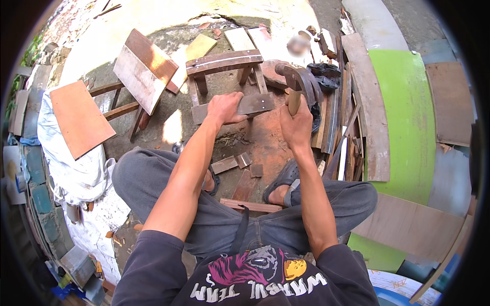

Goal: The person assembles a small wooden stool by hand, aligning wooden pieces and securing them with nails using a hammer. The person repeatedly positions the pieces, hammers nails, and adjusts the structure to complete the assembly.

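Note:
In front of me stands a small wooden frame (224, 62), with a curved top rail, short legs and a lower slat (255, 104). My left hand (226, 108) is closed over the middle of that slat, fingers wrapped round its edge. Two small light dots, perhaps nail or screw heads, show near the slat's right end. Just right of it, my right hand (296, 122) is closed round a wooden handle (294, 102) that sticks up from the fist. What the handle belongs to cannot be made out.
Curved dark wood pieces (301, 81) and a pile of wood strips (334, 122) lie at the right, beside a green panel (403, 112). Small offcuts (224, 164) rest between my feet. At the left are leaning boards (138, 76), an orange-brown panel (81, 118) and white cloth (76, 173).

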A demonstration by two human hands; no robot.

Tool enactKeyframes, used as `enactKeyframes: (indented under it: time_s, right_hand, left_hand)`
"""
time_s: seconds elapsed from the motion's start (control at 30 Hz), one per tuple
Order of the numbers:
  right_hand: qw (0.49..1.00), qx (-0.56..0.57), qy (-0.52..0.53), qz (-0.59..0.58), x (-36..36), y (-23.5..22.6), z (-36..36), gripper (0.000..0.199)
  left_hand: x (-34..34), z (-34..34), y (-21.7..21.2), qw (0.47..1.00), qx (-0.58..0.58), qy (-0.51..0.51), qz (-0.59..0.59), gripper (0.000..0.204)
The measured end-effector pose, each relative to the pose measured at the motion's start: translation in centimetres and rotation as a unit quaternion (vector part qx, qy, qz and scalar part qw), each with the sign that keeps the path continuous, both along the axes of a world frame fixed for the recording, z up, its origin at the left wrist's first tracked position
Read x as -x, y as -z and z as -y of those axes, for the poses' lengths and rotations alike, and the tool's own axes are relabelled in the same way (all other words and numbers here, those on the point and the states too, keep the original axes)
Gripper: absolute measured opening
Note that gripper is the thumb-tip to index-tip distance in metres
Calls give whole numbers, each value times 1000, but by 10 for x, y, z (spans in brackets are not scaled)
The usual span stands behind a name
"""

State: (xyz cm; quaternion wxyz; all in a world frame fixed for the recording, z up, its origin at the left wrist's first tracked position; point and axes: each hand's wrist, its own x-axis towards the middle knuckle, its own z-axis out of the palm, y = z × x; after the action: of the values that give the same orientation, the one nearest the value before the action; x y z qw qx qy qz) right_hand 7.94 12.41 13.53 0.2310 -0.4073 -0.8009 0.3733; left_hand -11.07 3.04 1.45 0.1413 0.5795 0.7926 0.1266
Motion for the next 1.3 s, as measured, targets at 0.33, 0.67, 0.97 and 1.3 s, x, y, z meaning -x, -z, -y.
enactKeyframes:
  time_s: [0.33, 0.67, 0.97, 1.3]
  right_hand:
    - [981, 30, -17, 189, -6, 31, -30, 35]
    - [963, 85, -8, 256, -26, 66, -22, 41]
    - [911, 199, -6, 361, -153, 45, 16, 37]
    - [894, 273, -15, 355, -166, 120, 35, 40]
  left_hand:
    - [1, 0, -5, 1000, 14, -7, 8, 62]
    - [-8, -6, -14, 1000, 11, -5, 13, 63]
    - [-13, -22, -25, 991, 115, 18, -62, 85]
    - [-44, -57, -10, 995, 72, -8, -64, 82]
